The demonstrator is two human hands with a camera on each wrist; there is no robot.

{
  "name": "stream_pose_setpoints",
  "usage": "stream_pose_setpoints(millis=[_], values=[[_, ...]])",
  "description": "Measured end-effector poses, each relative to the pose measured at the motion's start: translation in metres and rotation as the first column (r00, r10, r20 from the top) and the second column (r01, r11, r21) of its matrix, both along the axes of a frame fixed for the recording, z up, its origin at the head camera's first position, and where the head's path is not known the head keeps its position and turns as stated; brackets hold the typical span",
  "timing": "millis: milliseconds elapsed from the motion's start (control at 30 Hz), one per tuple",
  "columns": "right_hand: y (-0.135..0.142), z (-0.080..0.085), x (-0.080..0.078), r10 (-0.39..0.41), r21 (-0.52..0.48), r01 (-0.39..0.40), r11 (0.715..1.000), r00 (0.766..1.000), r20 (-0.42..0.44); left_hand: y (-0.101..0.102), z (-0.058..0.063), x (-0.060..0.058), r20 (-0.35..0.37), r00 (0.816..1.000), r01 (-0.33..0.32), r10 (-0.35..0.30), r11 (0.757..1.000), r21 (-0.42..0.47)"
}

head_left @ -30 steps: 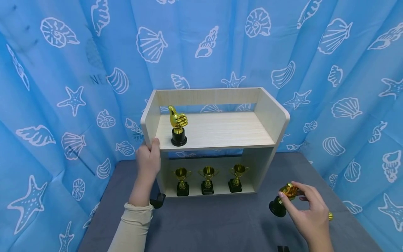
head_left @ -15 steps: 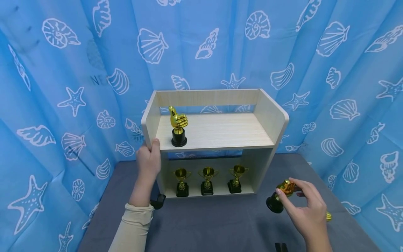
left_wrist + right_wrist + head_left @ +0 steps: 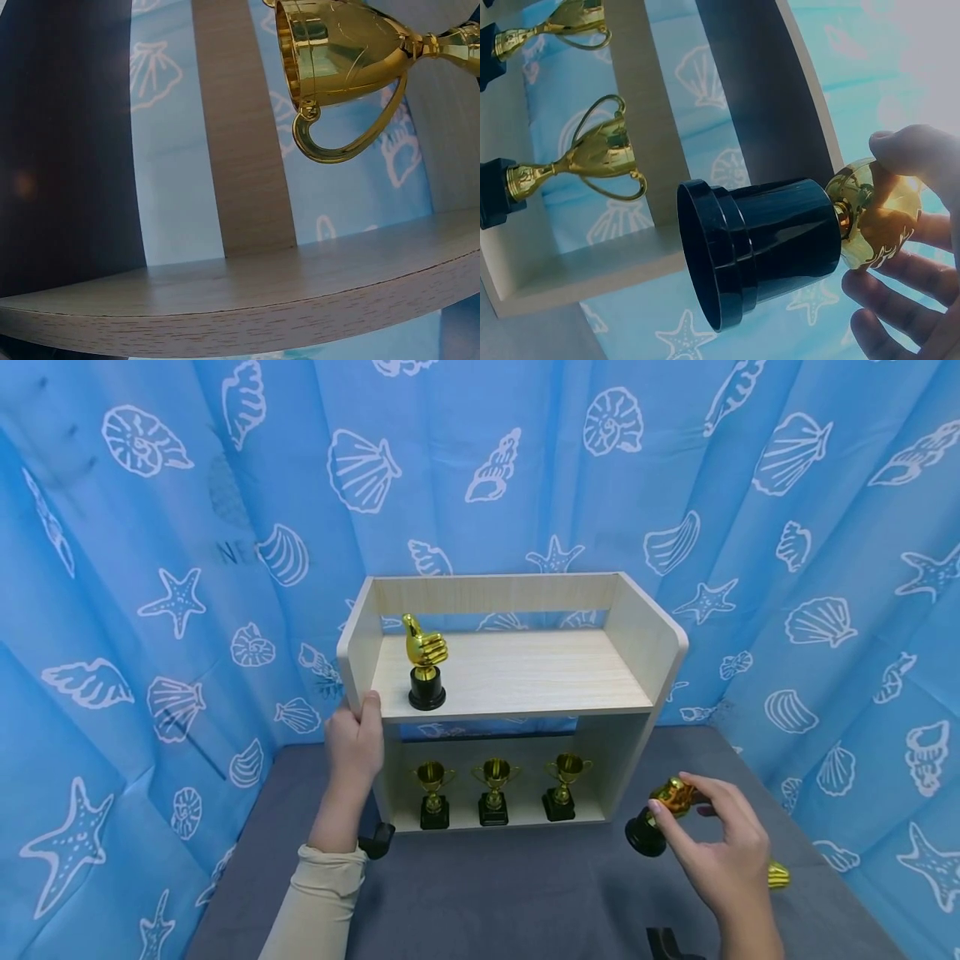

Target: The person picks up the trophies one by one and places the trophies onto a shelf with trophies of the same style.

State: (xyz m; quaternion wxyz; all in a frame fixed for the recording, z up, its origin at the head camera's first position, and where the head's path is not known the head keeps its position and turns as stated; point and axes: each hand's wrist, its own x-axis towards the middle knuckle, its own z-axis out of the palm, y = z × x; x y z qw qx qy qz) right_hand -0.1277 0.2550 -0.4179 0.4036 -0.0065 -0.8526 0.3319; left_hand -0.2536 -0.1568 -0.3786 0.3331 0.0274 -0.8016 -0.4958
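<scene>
My left hand (image 3: 354, 743) grips the left side panel of a pale wooden two-tier shelf (image 3: 517, 714), its thumb on the front edge. In my right hand (image 3: 723, 852) is a gold thumbs-up trophy (image 3: 647, 832), pinched by its gold top and tilted, with the black base (image 3: 765, 244) pointing left toward the shelf. Another thumbs-up trophy (image 3: 426, 662) stands upright at the left of the upper tier. On the lower tier, gold cup trophies stand in a row: a left cup (image 3: 433, 793), a middle cup (image 3: 495, 789) and a right cup (image 3: 562, 787).
Behind my right hand, part of another gold trophy (image 3: 778, 875) shows on the grey tabletop (image 3: 510, 893). A black strap-like piece (image 3: 663, 943) is at the front edge of view. Blue shell-print curtains (image 3: 247, 510) hang around the table.
My right hand has moved slightly left and up with the thumbs-up trophy, showing more of the gold trophy behind it. The left hand keeps its grip on the shelf.
</scene>
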Motion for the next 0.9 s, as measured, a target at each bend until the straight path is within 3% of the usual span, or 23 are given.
stream_pose_setpoints(millis=[700,900], values=[[-0.0072,0.0074,-0.0047,0.048,0.002,-0.047,0.999,0.998,-0.036,0.0006,0.0005,0.0004,-0.010,1.000,-0.002,0.002,1.000,-0.008],[-0.0082,0.0100,-0.0073,0.109,0.045,-0.106,0.993,0.991,-0.082,0.0004,0.0001,-0.0001,-0.022,1.000,0.002,-0.002,1.000,-0.001]])
